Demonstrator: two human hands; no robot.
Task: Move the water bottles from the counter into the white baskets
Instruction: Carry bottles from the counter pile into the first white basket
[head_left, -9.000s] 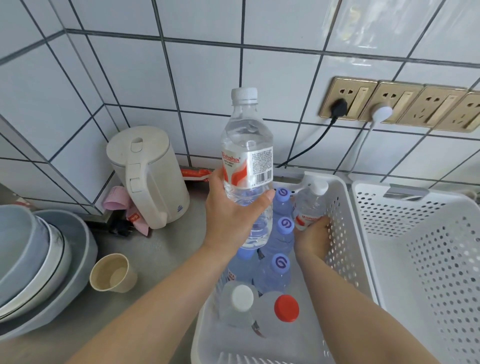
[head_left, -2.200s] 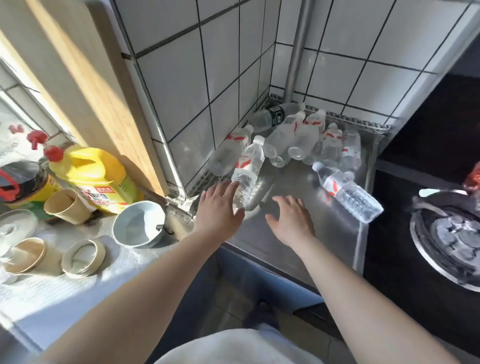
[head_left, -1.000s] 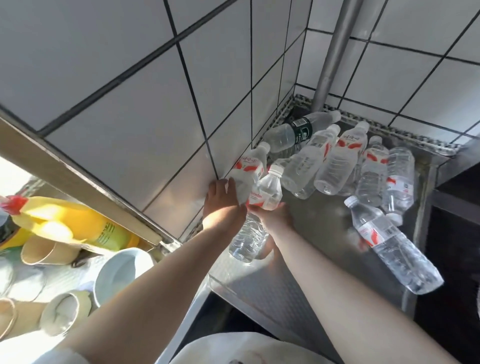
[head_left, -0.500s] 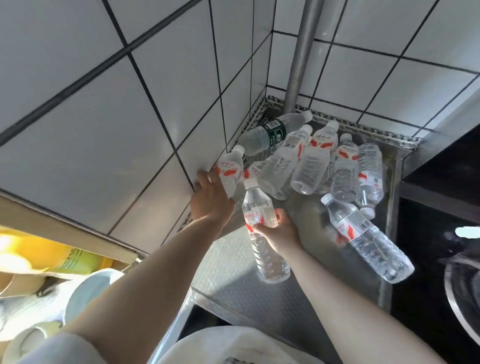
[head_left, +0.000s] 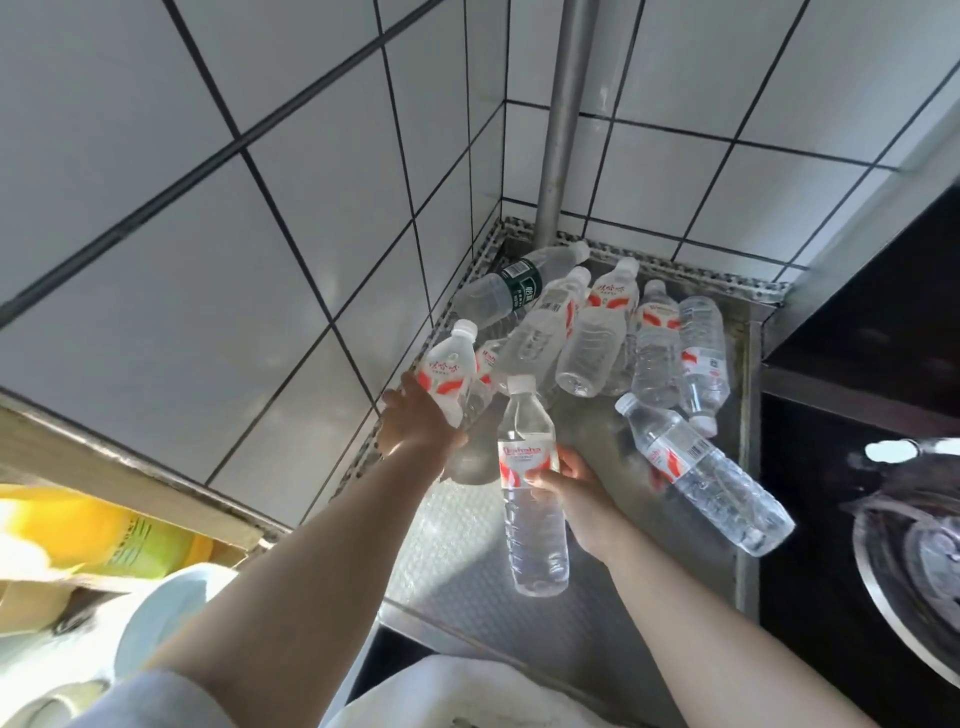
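A: Surface?
B: Steel counter (head_left: 582, 587) in a corner of white tiled wall (head_left: 218, 218), grey pipe (head_left: 563, 119) running down into the corner. Black stove top (head_left: 852, 519) to the right, with part of a metal burner ring (head_left: 914, 561) showing.

A: Bottle count?
B: I make it about ten clear water bottles, though the pile overlaps so one may be off. Six or so lie heaped in the corner: one green-label bottle (head_left: 511, 291) nearest the pipe, the rest red-and-white labelled (head_left: 605, 322). One single bottle (head_left: 701, 473) lies on its side apart from the pile, near the counter's right edge, cap toward the heap.

A: Hands?
B: Two. Right hand (head_left: 576, 493) is wrapped round a red-label bottle (head_left: 530, 483) at its label, bottle lifted off the counter, cap pointing up toward the pile. Left hand (head_left: 418, 421) has its fingers closed on the lower part of another red-label bottle (head_left: 447, 371) that leans by the left wall, cap up; beside it another bottle lies partly hidden.

A: Containers?
B: No white baskets in view. Every bottle I can see has a cap on and looks filled with water.

A: Clutter?
B: Lower left, past the counter edge: a yellow jug (head_left: 98, 530), blurred, and a white bowl (head_left: 166, 608). Wooden ledge (head_left: 124, 483) above them. White cloth (head_left: 457, 696) at the bottom edge.
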